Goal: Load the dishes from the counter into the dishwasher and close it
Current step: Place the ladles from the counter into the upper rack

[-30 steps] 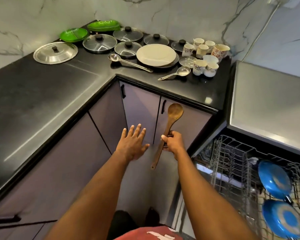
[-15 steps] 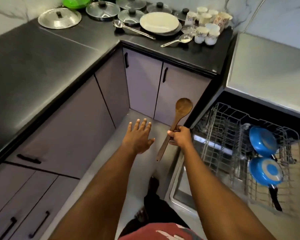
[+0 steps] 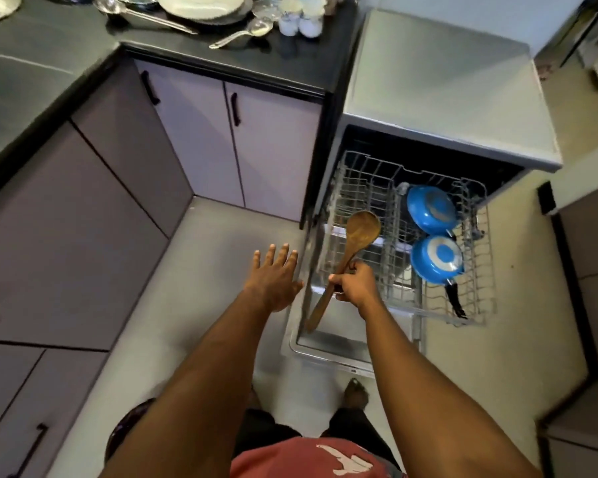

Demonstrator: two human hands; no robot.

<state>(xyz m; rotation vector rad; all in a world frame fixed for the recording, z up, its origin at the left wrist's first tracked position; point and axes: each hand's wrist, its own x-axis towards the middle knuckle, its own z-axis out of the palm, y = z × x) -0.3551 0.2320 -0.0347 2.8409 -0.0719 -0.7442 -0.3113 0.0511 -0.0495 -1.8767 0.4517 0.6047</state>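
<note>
Wooden spoon (image 3: 353,248) is hovering over the left side of the dishwasher rack (image 3: 366,174), bowl pointing up, with the right grip (image 3: 354,284) clenching its handle. Left of the rack, the left grip (image 3: 275,281) is lying released, fingers straight. Blue pans (image 3: 430,210) are standing in the rack's right side.

Rack (image 3: 366,188) left half: bare wire prongs, open from above.
Rack right half: two blue pans (image 3: 430,210) on edge fill it.
Rack front-left: right hand (image 3: 354,284) and wooden spoon (image 3: 361,227) hang over it.
Rack back: ends at the opening of the dishwasher (image 3: 446,91).
Floor (image 3: 221,263) left of door (image 3: 332,343): open, cabinets (image 3: 83,236) alongside.
</note>
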